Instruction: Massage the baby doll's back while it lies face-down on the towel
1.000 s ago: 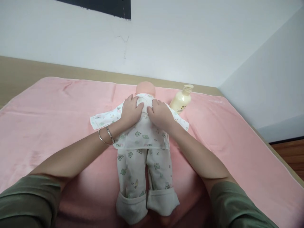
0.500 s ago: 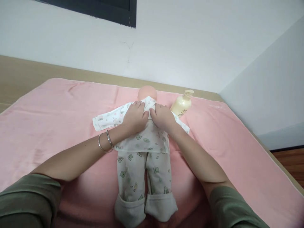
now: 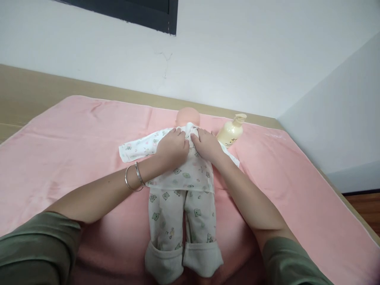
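Observation:
A doll with a smooth round head [image 3: 188,116] lies stretched out, its face not visible. It wears a white long-sleeved shirt [image 3: 184,178] printed with small green animals, and matching trousers [image 3: 169,221] with turned-up cuffs. At the left of the shirt's collar, my left hand [image 3: 172,148] has its fingers curled on the cloth, with two silver bangles at the wrist. Opposite it, my right hand [image 3: 208,146] bends its fingers and thumb on the right side of the collar. Both hands appear to pinch the shirt fabric, which bunches between them; the fingertips are partly hidden.
A cream pump bottle [image 3: 231,132] leans just right of the doll's shoulder. Under everything lies a pink blanket [image 3: 89,150] over a wooden surface [image 3: 44,85]. A white wall [image 3: 231,59] rises behind, with a dark frame [image 3: 148,16] at the top.
Both hands have stayed at the collar, with small shifts of the fingers and thumbs; the cloth between them looks slightly different. The whole view has shifted a little.

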Tool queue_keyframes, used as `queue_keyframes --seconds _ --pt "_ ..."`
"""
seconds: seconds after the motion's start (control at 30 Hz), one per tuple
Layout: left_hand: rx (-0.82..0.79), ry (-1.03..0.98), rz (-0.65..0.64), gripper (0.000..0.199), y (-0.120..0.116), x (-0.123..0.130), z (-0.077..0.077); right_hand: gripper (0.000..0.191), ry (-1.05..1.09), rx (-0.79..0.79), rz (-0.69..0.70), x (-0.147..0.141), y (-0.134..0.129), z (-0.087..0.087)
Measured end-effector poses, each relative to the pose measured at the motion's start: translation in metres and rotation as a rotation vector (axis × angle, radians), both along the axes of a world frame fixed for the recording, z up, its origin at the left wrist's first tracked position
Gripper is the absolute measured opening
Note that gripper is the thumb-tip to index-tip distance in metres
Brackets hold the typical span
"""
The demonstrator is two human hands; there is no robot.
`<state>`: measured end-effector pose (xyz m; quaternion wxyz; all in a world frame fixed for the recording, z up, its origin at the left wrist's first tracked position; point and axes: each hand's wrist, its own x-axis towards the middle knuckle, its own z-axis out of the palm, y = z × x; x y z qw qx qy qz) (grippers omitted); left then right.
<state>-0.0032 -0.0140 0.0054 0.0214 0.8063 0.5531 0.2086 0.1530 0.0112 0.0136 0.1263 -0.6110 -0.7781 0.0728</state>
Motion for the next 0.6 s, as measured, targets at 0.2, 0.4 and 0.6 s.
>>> queue_keyframes --seconds 0.2,0.4,0.6 --pt "-0.149 -0.097 0.162 0.033 0.025 -0.007 0.0 0.038 -0.349 0.168 0.093 -0.019 -0.04 0.009" --pt "-0.073 -0.054 0.165 0.034 0.022 -0.002 -0.009 0.04 -0.001 0.106 0.086 -0.009 -0.007 -0.004" --pt "-0.067 -0.047 0.159 0.038 0.023 -0.002 -0.008 0.043 0.14 0.093 0.07 -0.003 0.007 -0.012"
